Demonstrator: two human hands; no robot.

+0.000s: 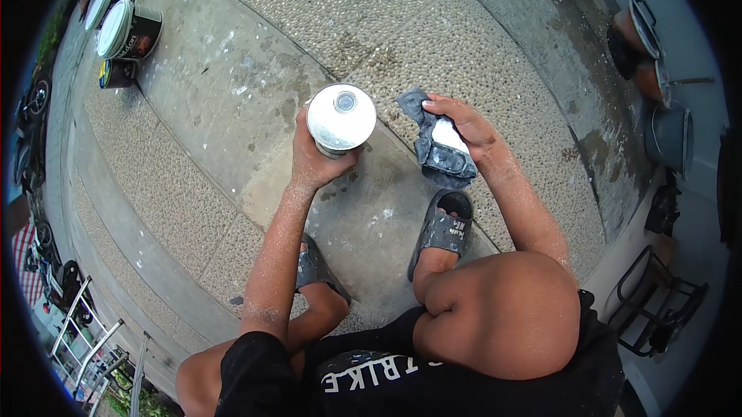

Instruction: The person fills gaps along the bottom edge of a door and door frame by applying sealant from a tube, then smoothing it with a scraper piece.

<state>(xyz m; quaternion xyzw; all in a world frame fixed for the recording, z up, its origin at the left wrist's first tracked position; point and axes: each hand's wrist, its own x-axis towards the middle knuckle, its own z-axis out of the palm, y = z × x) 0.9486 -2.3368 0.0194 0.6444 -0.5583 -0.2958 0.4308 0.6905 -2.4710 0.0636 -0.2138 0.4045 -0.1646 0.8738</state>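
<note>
A round metal can [340, 118] with a shiny silver lid and a small cap off its centre is gripped in my left hand [313, 158], the fingers wrapped round its side. To the right of it, my right hand [468, 125] pinches a crumpled dark grey cloth [444, 158] with a bright white patch. The cloth hangs apart from the can, above one of my sandals [448, 224]. Pale dust speckles both forearms.
Paint buckets [127, 30] stand at the upper left on the paved ground [270, 139]. Along the right wall are a grey bucket [669, 139], orange-brown containers [640, 30] and a black metal frame [657, 301]. Motorbikes [58, 278] are parked at the far left.
</note>
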